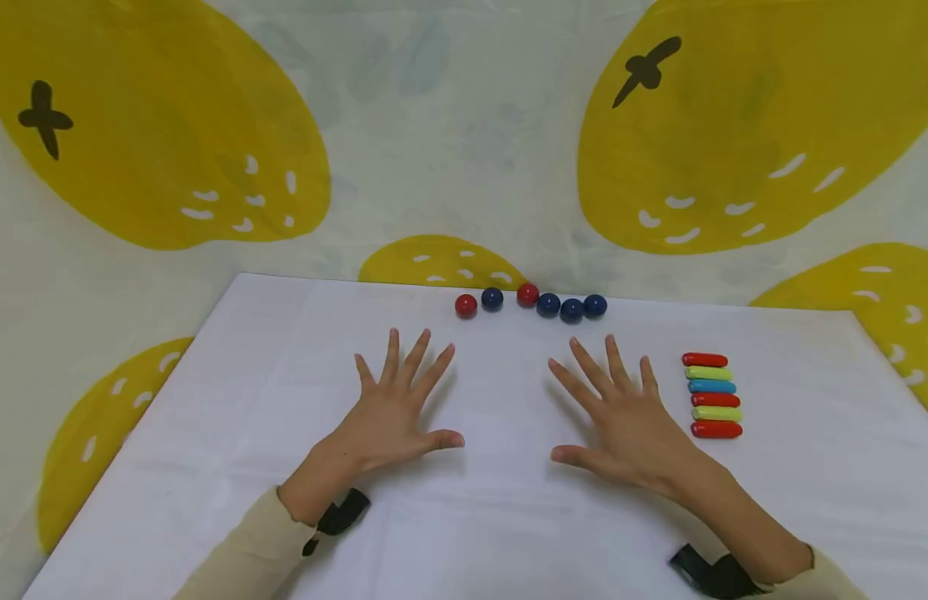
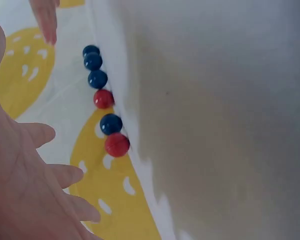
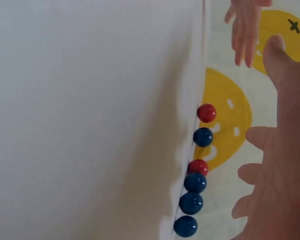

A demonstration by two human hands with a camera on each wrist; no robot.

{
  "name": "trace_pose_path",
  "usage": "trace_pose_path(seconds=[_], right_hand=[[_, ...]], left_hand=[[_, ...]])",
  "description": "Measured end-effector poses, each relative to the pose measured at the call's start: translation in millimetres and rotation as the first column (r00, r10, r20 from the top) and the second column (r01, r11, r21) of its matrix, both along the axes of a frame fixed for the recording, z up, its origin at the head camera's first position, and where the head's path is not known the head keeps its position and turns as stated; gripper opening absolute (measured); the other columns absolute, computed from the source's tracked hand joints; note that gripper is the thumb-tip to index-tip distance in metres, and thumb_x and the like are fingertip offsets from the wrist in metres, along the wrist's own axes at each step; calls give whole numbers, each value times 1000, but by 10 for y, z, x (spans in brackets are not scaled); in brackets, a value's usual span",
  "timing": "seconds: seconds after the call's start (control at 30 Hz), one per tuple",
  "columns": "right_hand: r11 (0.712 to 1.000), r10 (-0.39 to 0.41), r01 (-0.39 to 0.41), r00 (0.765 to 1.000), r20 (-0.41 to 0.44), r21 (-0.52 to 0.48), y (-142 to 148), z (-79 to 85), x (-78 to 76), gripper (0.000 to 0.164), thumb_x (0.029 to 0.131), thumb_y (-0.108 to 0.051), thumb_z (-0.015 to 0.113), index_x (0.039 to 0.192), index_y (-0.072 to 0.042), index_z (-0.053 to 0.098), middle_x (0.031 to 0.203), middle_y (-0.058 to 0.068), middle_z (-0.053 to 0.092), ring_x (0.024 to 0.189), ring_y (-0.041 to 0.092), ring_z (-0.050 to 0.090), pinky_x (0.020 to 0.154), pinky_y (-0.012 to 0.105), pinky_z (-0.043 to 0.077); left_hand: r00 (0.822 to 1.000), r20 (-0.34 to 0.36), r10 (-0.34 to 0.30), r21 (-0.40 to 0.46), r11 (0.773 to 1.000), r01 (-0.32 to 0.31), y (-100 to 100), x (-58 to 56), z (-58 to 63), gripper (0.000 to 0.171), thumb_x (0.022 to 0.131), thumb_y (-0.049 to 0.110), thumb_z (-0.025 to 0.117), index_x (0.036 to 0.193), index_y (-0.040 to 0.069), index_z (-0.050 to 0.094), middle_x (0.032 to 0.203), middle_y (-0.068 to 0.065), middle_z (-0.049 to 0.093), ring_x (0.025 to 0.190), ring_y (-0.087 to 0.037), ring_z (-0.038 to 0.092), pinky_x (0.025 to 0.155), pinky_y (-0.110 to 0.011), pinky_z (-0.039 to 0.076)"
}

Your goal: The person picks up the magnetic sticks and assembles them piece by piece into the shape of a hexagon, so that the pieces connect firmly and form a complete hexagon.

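Observation:
My left hand [image 1: 389,417] is spread flat over the white table, palm down, fingers apart and holding nothing. My right hand [image 1: 629,425] mirrors it on the other side, its fingers fanned out too. Beyond the fingertips, along the table's far edge, lie glossy balls: a red ball [image 1: 466,306] and a dark blue ball [image 1: 492,299] on the left, then another red ball [image 1: 527,294] with several blue balls [image 1: 572,311] beside it. To the right of my right hand is a column of short coloured sticks [image 1: 715,399] in red, yellow-green and blue.
The white table [image 1: 209,400] ends at the back against a pale cloth [image 1: 449,150] printed with large yellow fruit shapes. Beige sleeves [image 1: 246,542] and black straps [image 1: 344,512] are at the wrists.

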State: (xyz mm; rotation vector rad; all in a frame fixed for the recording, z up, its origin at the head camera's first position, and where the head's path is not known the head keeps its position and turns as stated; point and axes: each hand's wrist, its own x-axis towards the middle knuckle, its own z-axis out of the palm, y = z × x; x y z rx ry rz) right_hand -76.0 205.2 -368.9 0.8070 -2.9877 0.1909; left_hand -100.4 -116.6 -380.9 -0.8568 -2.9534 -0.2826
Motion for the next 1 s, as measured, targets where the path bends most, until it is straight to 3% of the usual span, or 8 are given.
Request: trace_pose_path(seconds=[0.17, 0.43, 0.5, 0.63, 0.73, 0.87, 1.0], right_hand=[[1000, -19, 19, 1000, -10, -16, 112, 44, 115, 99, 76, -73, 59, 154, -29, 16, 160, 4, 2, 143, 38, -9, 104, 70, 4], [992, -21, 10, 996, -86, -123, 426, 39, 270, 98, 75, -57, 73, 153, -23, 24, 159, 2, 12, 143, 38, 3, 112, 57, 2], [985, -13, -5, 995, -103, -171, 506, 46, 298, 97, 73, -50, 77, 152, -20, 28, 158, 2, 16, 144, 37, 6, 114, 50, 3], [968, -22, 1, 997, -80, -251, 661, 67, 355, 95, 71, -38, 82, 150, -19, 32, 157, 2, 21, 144, 33, 11, 111, 52, 21], [953, -31, 6, 997, -76, -302, 796, 60, 390, 94, 69, -29, 85, 148, -18, 36, 154, 3, 27, 142, 24, 20, 110, 36, 28], [916, -54, 11, 994, -97, -400, 1015, 19, 436, 87, 65, -15, 88, 142, -14, 46, 141, 2, 45, 132, 5, 32, 100, 5, 21], [873, -101, 39, 990, -101, -486, 1229, -37, 484, 80, 61, -3, 88, 133, -11, 55, 116, -2, 60, 104, -2, 48, 86, 7, 35]], left_hand=[[999, 33, 31, 61, 998, -33, 0, -53, 22, 103, 75, 85, 32, 155, 26, 4, 159, -11, -1, 140, -46, -10, 92, -81, 10], [998, 16, 65, 162, 985, -67, -2, -201, 16, 100, 78, 82, 36, 155, 23, 11, 159, -11, 8, 142, -42, -1, 103, -70, 15], [996, 19, 88, 215, 973, -90, -4, -260, 12, 97, 81, 78, 44, 154, 21, 15, 158, -12, 13, 142, -42, 3, 105, -66, 18], [990, 60, 130, 353, 925, -143, 16, -386, -3, 88, 85, 61, 59, 153, 19, 21, 156, -10, 23, 142, -38, 12, 105, -62, 24], [982, 98, 161, 449, 873, -188, 43, -497, -32, 81, 87, 55, 61, 151, 18, 28, 152, -7, 31, 140, -33, 22, 106, -56, 28], [972, 116, 204, 549, 802, -234, 69, -666, -84, 72, 88, 47, 65, 146, 14, 38, 140, -8, 47, 126, -28, 42, 102, -48, 35], [964, 168, 205, 614, 743, -265, 83, -835, -143, 65, 88, 36, 69, 143, 13, 43, 129, -11, 55, 112, -29, 49, 95, -44, 39]])
